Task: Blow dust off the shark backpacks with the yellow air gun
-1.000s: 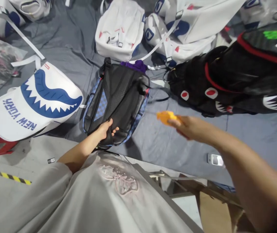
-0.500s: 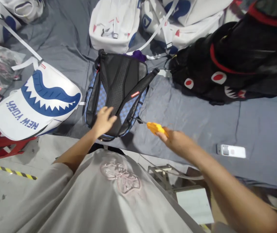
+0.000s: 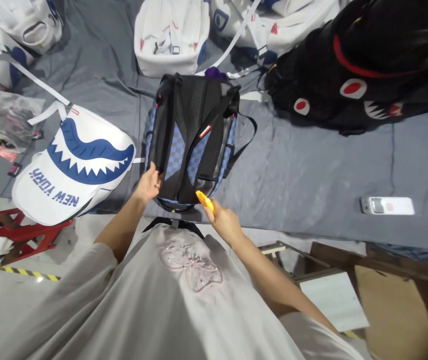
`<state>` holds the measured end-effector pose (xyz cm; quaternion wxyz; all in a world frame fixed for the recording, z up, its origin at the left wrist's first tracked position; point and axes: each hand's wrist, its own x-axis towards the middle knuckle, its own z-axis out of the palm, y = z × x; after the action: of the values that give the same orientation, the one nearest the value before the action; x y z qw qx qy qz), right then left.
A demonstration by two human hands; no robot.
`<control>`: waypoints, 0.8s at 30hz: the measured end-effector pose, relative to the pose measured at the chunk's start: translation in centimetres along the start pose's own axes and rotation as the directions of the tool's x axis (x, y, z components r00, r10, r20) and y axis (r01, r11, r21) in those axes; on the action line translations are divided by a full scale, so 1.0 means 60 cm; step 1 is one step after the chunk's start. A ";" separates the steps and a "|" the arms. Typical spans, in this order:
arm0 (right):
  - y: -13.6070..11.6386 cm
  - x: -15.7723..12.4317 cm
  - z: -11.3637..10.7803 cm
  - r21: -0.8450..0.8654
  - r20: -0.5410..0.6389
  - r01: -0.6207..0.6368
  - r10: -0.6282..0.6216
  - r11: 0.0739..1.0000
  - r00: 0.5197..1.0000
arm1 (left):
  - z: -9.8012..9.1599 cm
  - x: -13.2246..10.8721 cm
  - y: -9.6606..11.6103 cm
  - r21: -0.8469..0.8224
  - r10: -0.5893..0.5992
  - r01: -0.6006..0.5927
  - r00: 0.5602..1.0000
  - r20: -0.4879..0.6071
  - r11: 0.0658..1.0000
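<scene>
A black backpack (image 3: 190, 120) with blue checkered panels lies back-side up on the cloth-covered table, straight in front of me. My left hand (image 3: 148, 184) is closed on its lower left side, with the fingertips partly hidden at the edge. My right hand (image 3: 226, 220) grips a small orange-handled tool (image 3: 204, 201), whose tip meets or overlaps the lower right of the pack; its kind I cannot make out. A loose black strap (image 3: 249, 137) loops out from the pack's right side onto the cloth.
On the left lies a white bag (image 3: 82, 165) with a blue toothed mouth. Beyond the backpack is a white backpack (image 3: 171, 37). Black bags (image 3: 322, 95) with red eyes fill the back right. A white phone-like device (image 3: 387, 205) rests at right, and a red stool (image 3: 30, 235) stands below left.
My left hand has moved from the backpack's middle to its lower left side. My right hand brought the orange tool leftward to the pack. The right side strap now hangs out in a loop.
</scene>
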<state>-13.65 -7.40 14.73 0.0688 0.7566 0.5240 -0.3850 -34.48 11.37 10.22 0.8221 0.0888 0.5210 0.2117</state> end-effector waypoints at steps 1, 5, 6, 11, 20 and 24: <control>0.009 -0.008 0.011 -0.014 -0.024 -0.058 0.057 0.998 0.998 | -0.010 0.004 0.000 0.029 -0.008 0.008 1.000 0.019 1.000; 0.037 -0.015 0.048 -0.028 -0.136 -0.239 0.233 0.971 0.963 | -0.035 0.017 0.004 0.096 -0.004 -0.006 0.995 0.103 0.995; 0.036 -0.006 0.054 -0.020 -0.160 -0.240 0.234 0.971 0.959 | -0.038 0.020 0.004 0.102 0.002 -0.014 0.993 0.117 0.995; 0.018 0.061 0.063 -0.023 -0.172 -0.258 0.250 0.966 0.953 | -0.037 0.036 0.003 0.120 0.031 -0.043 0.994 0.100 0.992; 0.045 0.006 0.066 0.031 -0.218 -0.294 0.294 0.955 0.931 | -0.030 0.054 -0.008 -0.066 0.094 -0.086 0.985 0.141 0.994; 0.041 -0.001 0.054 0.067 -0.220 -0.324 0.331 0.944 0.917 | -0.012 0.061 -0.007 -0.087 0.119 -0.108 0.984 0.131 0.990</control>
<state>-13.22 -10.15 11.78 0.0605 0.8738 0.3886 -0.2860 -33.70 12.55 6.75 0.8451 0.0997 0.4493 0.2722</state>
